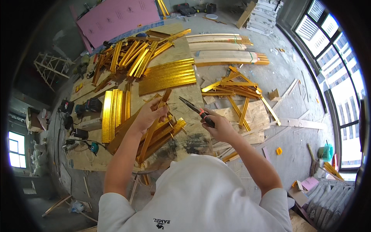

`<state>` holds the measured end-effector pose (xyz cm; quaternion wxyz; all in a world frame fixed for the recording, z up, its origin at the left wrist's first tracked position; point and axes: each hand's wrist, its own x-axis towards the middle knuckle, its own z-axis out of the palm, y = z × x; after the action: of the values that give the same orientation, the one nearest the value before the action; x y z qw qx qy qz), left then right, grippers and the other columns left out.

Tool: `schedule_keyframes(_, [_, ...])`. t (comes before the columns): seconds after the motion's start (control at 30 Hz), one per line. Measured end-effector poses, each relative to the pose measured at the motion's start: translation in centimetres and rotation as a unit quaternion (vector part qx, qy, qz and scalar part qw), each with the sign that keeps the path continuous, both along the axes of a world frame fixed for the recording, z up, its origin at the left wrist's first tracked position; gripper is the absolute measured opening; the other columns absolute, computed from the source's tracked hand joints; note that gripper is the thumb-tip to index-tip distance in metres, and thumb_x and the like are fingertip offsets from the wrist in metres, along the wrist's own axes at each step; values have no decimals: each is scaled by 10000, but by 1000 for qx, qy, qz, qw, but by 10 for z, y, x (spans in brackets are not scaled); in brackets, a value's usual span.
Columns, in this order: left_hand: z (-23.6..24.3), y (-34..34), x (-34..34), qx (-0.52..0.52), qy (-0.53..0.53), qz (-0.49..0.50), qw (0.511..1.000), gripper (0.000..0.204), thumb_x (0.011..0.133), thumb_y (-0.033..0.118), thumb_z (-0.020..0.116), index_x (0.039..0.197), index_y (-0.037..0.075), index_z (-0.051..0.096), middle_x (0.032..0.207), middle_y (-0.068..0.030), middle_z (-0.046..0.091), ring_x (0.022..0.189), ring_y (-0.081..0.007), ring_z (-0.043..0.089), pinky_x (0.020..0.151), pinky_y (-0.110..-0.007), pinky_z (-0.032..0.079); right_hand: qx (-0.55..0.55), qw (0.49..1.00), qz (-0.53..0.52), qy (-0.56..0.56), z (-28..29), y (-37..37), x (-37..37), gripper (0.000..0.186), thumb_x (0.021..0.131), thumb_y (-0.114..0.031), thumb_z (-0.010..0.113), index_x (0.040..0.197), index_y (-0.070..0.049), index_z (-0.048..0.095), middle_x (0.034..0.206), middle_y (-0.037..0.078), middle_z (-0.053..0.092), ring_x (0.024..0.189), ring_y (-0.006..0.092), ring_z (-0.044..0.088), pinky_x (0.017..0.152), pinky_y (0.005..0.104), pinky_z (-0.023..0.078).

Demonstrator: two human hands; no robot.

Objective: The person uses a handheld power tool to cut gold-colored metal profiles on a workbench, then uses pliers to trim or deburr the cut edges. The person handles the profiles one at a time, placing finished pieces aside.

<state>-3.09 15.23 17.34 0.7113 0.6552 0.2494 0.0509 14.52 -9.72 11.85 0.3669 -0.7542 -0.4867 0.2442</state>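
My left hand [148, 116] is closed around a narrow gold metal strip [149, 138], which slants from its far end above my fingers down toward me. My right hand [222, 127] grips a pair of long-nose pliers [192, 106] with black and red handles. The pliers' dark jaws point to the far left, apart from the strip. Beneath my left hand lies a pile of folded gold strips [166, 133] on a plywood worktop [195, 133]. Beside that pile, to the left, are ribbed gold panels [112, 112].
A wide gold sheet [170, 77] and a heap of gold offcuts [129, 56] occupy the worktop's far part. Cordless tools [92, 105] stand at its left. More gold strips [239, 87] and bundled pale boards [224, 57] lie to the right. Farther right stands a teal bucket [325, 152].
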Motion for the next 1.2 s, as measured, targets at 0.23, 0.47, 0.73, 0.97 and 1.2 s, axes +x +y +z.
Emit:
schedule_keyframes(0.23, [-2, -33, -1, -58, 2, -20, 998, 726, 804, 308, 841, 1393, 32, 521, 916, 24, 607, 748, -58, 526, 644, -239, 442, 26, 999, 30, -27, 1, -3, -2, 244, 890, -239, 679, 1025, -36, 676, 1188, 194, 609, 995, 412, 615, 859, 450, 499])
schedule_keyframes(0.47, [-1, -39, 3, -45, -9, -3, 999, 667, 818, 248, 834, 1376, 29, 540, 982, 19, 639, 834, -59, 562, 692, -234, 446, 36, 998, 13, -54, 3, 1, -7, 250, 894, -267, 684, 985, -36, 660, 1004, 191, 620, 889, 411, 616, 770, 468, 494])
schedule_keyframes(0.73, [-4, -40, 1, -28, -5, 8, 1000, 670, 792, 230, 853, 1352, 11, 555, 1006, 9, 647, 869, -57, 576, 759, -224, 463, -15, 998, 18, -64, 12, 0, -8, 227, 878, -249, 693, 935, -41, 622, 891, 193, 601, 832, 420, 611, 726, 489, 480])
schedule_keyframes(0.97, [28, -43, -8, 51, -33, -40, 997, 620, 730, 248, 877, 1218, -6, 590, 1005, -13, 626, 872, -55, 570, 807, -206, 458, 30, 995, 80, -45, 30, -15, 1, 288, 815, -184, 775, 842, -18, 540, 807, 151, 574, 730, 367, 578, 648, 410, 459])
schedule_keyframes(1.2, [72, -44, -23, 77, -85, -133, 984, 415, 671, 154, 798, 1022, 20, 620, 770, -54, 664, 702, -115, 631, 670, -242, 495, -46, 815, 306, 490, 55, -22, 5, 459, 798, -361, 821, 739, -34, 503, 779, 38, 592, 677, 176, 581, 615, 329, 470])
